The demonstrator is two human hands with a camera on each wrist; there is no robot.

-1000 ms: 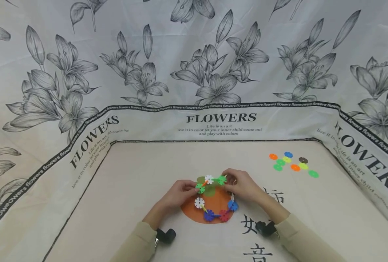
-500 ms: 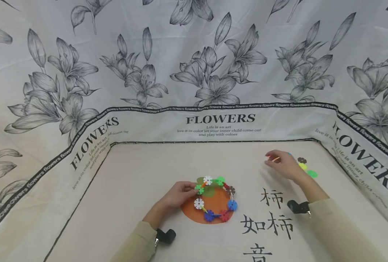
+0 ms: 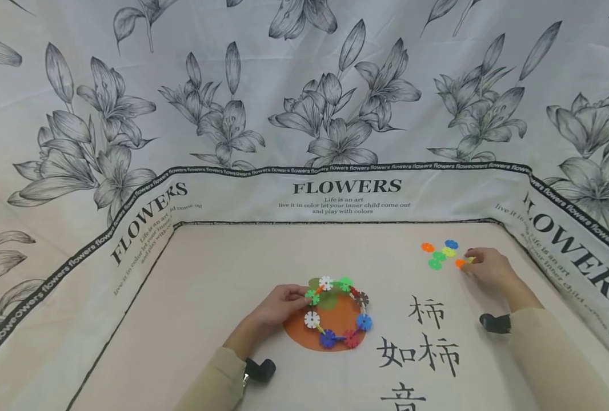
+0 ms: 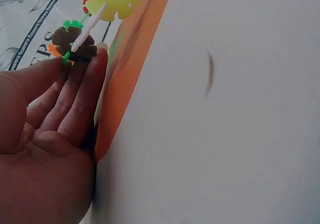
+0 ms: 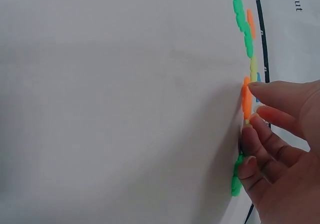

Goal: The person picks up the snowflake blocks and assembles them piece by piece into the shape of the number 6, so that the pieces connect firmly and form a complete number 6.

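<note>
Right now, watching from afar, I have the right hand (image 3: 495,271) over at the loose discs (image 3: 435,261), with the ring (image 3: 351,339) well off to its left and closer to the bench's (image 3: 232,257) near side. No linking piece shows between the ring's left-hand white disc (image 3: 312,319) and the green disc (image 3: 312,297) above it, so I judge it unjoined there, just beside the left hand (image 3: 279,305), which pinches that green disc with thumb and fingers. The right hand's fingers are bent and partly spread, thumb tip at the edge of an orange disc (image 5: 246,99); I cannot tell whether it has hold of anything. Being round, these discs give me no long axis.
</note>
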